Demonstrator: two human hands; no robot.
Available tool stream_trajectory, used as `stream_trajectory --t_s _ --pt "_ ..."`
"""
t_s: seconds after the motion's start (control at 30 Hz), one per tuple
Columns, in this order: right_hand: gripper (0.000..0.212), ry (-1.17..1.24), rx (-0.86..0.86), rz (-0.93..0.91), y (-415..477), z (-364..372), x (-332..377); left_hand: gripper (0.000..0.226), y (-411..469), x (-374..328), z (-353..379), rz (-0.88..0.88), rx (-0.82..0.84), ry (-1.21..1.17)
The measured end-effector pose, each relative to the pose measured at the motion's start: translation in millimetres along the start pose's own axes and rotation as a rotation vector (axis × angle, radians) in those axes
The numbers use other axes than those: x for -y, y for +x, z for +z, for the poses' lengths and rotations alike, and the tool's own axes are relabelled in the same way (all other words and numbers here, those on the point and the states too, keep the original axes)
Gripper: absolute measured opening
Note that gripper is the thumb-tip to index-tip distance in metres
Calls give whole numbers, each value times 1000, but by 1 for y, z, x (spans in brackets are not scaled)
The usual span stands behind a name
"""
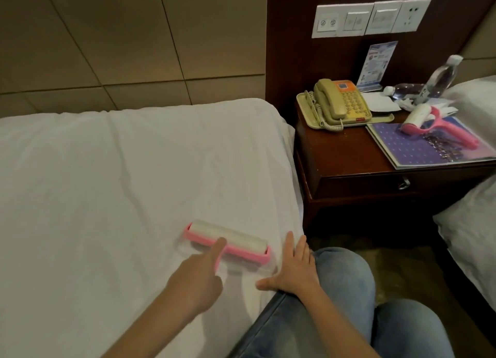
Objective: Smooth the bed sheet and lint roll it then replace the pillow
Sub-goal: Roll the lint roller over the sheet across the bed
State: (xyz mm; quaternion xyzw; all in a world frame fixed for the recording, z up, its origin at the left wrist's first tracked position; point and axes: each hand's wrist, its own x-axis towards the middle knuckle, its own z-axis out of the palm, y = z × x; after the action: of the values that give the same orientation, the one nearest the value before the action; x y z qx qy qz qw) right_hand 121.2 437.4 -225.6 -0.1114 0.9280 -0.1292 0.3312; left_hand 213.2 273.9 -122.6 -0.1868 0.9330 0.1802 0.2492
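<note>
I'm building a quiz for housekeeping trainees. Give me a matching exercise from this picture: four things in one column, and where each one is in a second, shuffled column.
1 wide lint roller
2 small lint roller
3 telephone
4 right hand

A on the purple magazine
B in the beige tray
C flat on the bed sheet, near its edge
D gripped by the left hand

Pairs: 1-D, 2-A, 3-B, 4-C

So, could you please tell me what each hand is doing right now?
Left hand: holds the lint roller by its handle, forefinger stretched along it.
Right hand: open, lying flat on the bed sheet.
</note>
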Motion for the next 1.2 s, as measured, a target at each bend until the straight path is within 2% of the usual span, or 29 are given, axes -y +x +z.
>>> stream_trajectory --t_s 0.1,0.17,0.27,0.43,0.57,0.67,0.83,0.97,1.1,1.2 --pt "138 15 33 -12 0 -3 -2 69 38 -18 -15 52 -105 31" --pt "138 18 37 -12 1 -3 0 67 81 -31 -17 99 -201 -40" --pt "138 16 52 -5 3 -4 2 66 119 -43 -19 125 -261 -137" --pt "139 37 54 -12 2 -5 2 74 51 11 9 108 -271 -67" --pt "140 29 47 -20 -1 -4 2 79 -27 74 48 -37 -163 12" --pt "137 8 51 -30 -4 -3 4 80 -32 73 47 -64 -125 11" --pt "130 -63 63 -93 -9 0 3 83 50 18 17 105 -235 -62" --pt "131 -108 49 -118 -10 2 2 78 78 -18 -4 132 -241 -73" --pt "136 -151 23 -148 -8 4 2 82 20 27 28 68 -210 -70" --pt "143 -184 64 -146 -7 3 6 81 -38 72 53 -27 -189 -1"
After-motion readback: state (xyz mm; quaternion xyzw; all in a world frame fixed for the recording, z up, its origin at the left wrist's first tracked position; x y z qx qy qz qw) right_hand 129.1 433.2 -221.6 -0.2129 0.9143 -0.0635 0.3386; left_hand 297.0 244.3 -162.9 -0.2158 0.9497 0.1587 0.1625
